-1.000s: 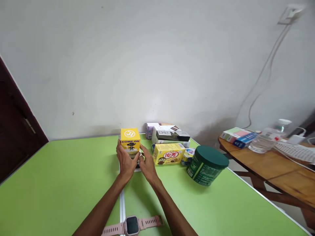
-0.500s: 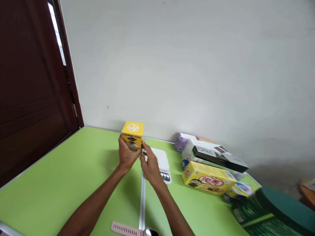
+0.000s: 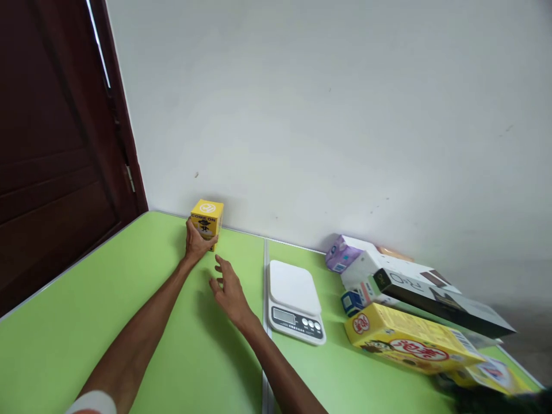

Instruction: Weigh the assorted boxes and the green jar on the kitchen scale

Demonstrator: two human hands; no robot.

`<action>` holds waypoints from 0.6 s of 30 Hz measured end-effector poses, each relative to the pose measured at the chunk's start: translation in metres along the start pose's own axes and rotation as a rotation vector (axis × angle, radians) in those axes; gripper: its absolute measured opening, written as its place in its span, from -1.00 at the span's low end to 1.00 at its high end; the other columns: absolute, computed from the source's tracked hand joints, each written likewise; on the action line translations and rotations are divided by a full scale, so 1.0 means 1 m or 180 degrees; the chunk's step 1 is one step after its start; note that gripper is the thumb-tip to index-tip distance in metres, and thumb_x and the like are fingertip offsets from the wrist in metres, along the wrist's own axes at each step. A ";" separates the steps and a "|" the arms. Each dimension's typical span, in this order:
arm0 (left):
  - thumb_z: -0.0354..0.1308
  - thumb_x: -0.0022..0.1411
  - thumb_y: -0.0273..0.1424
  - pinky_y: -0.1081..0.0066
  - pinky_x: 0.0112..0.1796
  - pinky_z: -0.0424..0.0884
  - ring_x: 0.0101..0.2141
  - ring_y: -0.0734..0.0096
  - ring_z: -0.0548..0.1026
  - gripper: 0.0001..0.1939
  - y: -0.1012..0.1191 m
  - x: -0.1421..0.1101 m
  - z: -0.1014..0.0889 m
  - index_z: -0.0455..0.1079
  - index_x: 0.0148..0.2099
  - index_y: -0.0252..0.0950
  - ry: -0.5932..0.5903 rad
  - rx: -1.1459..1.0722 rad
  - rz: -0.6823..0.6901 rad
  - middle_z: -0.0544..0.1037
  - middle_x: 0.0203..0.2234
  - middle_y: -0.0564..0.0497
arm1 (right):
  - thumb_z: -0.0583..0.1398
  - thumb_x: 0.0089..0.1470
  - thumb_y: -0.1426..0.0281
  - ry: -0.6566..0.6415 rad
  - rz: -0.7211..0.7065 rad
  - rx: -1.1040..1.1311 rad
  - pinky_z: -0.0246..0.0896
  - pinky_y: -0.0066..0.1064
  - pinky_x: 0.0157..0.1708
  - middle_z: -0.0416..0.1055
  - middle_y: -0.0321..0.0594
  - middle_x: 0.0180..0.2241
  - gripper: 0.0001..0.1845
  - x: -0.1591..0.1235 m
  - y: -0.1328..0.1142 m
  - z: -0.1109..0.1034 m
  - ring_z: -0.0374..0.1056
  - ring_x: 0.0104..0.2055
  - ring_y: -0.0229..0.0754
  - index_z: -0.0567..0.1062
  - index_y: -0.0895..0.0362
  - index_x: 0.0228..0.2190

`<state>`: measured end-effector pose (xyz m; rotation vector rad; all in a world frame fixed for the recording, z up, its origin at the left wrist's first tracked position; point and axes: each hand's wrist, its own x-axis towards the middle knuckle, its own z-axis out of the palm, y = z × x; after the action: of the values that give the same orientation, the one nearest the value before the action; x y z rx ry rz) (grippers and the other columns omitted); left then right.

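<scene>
I watch from far away how the left hand (image 3: 198, 244) holds the yellow COME ON box (image 3: 207, 215): its fingers go around the left side, and the thumb lies across the lower front. The box is upright at the far side of the green tabletop (image 3: 107, 299), near the white wall (image 3: 280, 115); I cannot tell whether its bottom touches the tabletop, because the hand covers a part of it. The right hand (image 3: 230, 293) is apart from the box and nearer to the camera, with its fingers loosely spread and a little bent. To the right of this hand I see the digital kitchen scale (image 3: 295, 299), just beside the tabletop seam (image 3: 266, 270). Further to the right there is a group of boxes: a purple box (image 3: 345, 255) at the back, a long black-and-white box (image 3: 440, 302), and in front a yellow snack box (image 3: 414, 345) with red lettering. A dark brown door (image 3: 52, 144) stands on the left
</scene>
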<state>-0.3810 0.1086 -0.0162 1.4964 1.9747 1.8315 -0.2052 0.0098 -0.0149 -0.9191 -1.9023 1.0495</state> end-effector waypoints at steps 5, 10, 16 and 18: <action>0.48 -0.19 -0.29 -0.03 0.15 0.40 0.12 -0.01 0.40 -0.13 -0.011 0.016 0.015 0.05 0.09 -0.19 -0.0084 -0.0074 -0.0234 0.35 0.01 -0.13 | 0.08 0.26 0.42 -0.0144 -0.0033 -0.0081 0.49 -0.23 -0.10 0.39 -0.02 0.16 -0.46 -0.053 -0.011 -0.027 0.48 0.05 -0.08 0.30 0.03 0.25; 0.50 -0.17 -0.29 0.00 0.20 0.37 0.15 0.03 0.38 -0.10 -0.004 0.019 0.011 0.06 0.13 -0.23 -0.0222 -0.0090 -0.0432 0.33 0.05 -0.15 | 0.09 0.29 0.40 -0.0001 -0.0091 -0.0173 0.52 -0.28 -0.16 0.48 -0.09 0.07 -0.55 -0.101 -0.017 -0.053 0.53 -0.05 -0.12 0.39 -0.03 0.18; 0.48 -0.07 -0.15 -0.27 0.34 -0.02 0.41 -0.29 -0.04 0.27 0.027 -0.011 -0.005 -0.27 0.44 -0.37 -0.0082 0.0347 -0.0393 0.01 0.37 -0.42 | 0.14 0.30 0.34 0.0768 -0.0085 -0.0383 0.54 -0.20 -0.08 0.54 -0.10 0.06 -0.58 -0.161 -0.019 -0.091 0.56 -0.10 -0.09 0.47 -0.06 0.16; 0.45 -0.02 -0.08 -0.31 0.34 -0.09 0.43 -0.35 -0.12 0.29 0.049 -0.030 -0.006 -0.31 0.47 -0.38 -0.0033 0.0385 -0.0170 -0.08 0.41 -0.46 | 0.14 0.30 0.31 0.1106 0.0047 -0.0387 0.55 -0.21 -0.13 0.57 -0.10 0.01 -0.64 -0.183 -0.016 -0.108 0.57 -0.13 -0.07 0.52 -0.03 0.09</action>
<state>-0.3398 0.0759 0.0081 1.4648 2.1340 1.7088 -0.0334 -0.1162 -0.0105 -1.1073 -1.6824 0.7318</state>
